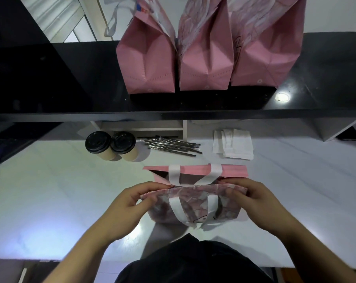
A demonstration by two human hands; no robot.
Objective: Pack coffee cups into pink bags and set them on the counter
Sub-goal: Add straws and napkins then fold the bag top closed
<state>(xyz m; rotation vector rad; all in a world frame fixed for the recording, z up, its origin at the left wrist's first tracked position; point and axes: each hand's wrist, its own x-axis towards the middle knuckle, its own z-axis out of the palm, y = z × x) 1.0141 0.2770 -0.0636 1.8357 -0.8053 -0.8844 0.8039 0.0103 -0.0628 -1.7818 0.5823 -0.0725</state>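
- Two coffee cups [111, 146] with black lids stood touching each other at the left of the white worktop [50, 190], just under the edge of the black counter [193, 105]; both were outside any bag.
- To their right lay a loose bundle of dark wrapped straws [173, 145]; further right, a small pile of white paper slips [233, 144].
- On the black counter above, three pink bags [205, 58] stood upright in a row, sides touching.
- At the near middle of the worktop stood an open pink bag [193, 207] with white handles; its far rim was plain pink, its near wall printed.
- The left hand [130, 203] pinched the left end of the bag's near rim, fingers curled over the edge; the right hand [252, 199] pinched the right end the same way; both held the bag's mouth, which was only narrowly parted.
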